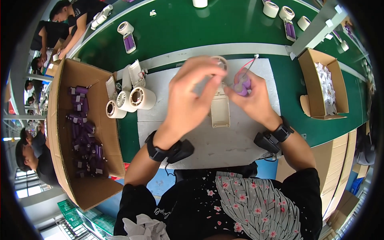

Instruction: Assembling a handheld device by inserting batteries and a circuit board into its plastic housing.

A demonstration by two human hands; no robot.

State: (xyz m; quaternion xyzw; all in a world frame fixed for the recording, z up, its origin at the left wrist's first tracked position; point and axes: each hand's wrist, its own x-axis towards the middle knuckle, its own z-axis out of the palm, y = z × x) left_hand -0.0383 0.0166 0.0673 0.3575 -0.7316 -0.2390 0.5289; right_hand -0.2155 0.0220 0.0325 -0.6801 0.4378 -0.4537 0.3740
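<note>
My left hand [191, 94] grips a cream handheld fan body [220, 110] near its round head, over a white mat [236, 140]. My right hand [252, 98] pinches a purple cylindrical battery [242, 87] with red wires beside the fan's open handle. Both wrists wear black bands with small black devices. The fan head is mostly hidden behind my left fingers.
Three cream fan bodies [128, 98] lie left of the mat. A large cardboard box [66, 132] of purple batteries stands at the left. A smaller box [320, 86] of white parts sits at the right. More fans lie on the green conveyor belt [180, 28]. Other people work at far left.
</note>
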